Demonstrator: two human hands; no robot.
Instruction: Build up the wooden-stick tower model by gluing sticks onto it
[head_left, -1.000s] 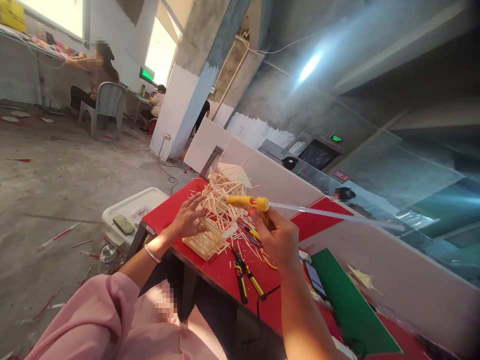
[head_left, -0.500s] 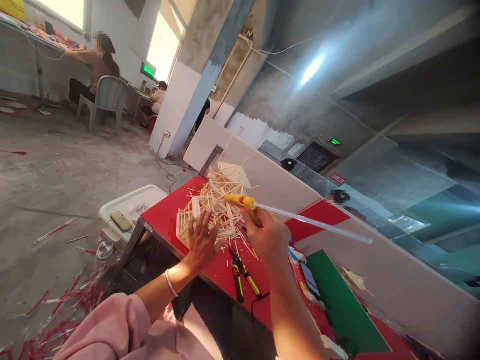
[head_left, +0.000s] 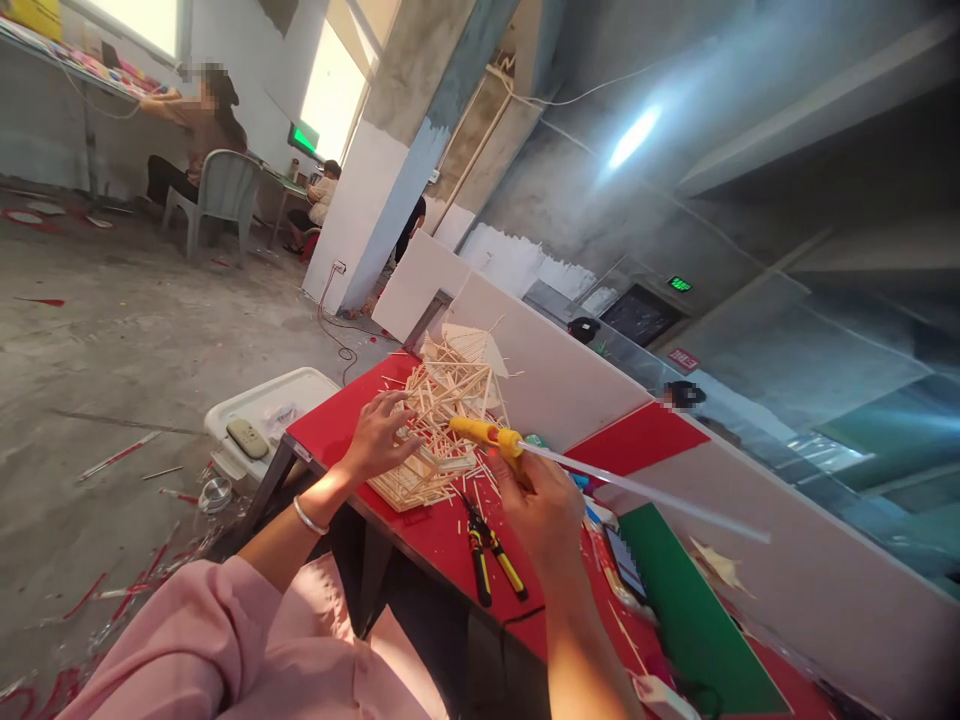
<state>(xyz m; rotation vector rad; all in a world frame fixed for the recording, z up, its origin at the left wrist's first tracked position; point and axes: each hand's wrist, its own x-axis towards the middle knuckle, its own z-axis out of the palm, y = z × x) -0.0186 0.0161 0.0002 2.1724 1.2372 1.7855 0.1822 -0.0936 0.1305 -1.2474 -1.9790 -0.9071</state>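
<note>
My right hand point(head_left: 544, 505) is wrapped round the handle of a yellow hot glue gun point(head_left: 480, 432). A long clear glue stick point(head_left: 660, 488) juts from the gun's rear, and its nozzle points left over a model made of thin wooden sticks point(head_left: 420, 475). At the model's left side is my left hand point(head_left: 379, 435), its fingers apart and slightly bent; whether the fingertips touch the sticks I cannot tell. Black-and-yellow pliers point(head_left: 491, 555) lie in front of the model, their handles towards me. Loose wooden sticks are scattered around them on the red tabletop point(head_left: 442, 545).
A phone point(head_left: 624, 560) and a green board point(head_left: 697, 610) lie to the right. A pale partition point(head_left: 540, 350) stands behind the table. Left of it is a white bin point(head_left: 300, 385) with a beige object on its lid. Other people point(head_left: 214, 120) sit farther back.
My left hand has lifted off the model's front and shifted left and up along its side. The glue gun has tilted and come slightly down and right, still in my right hand.
</note>
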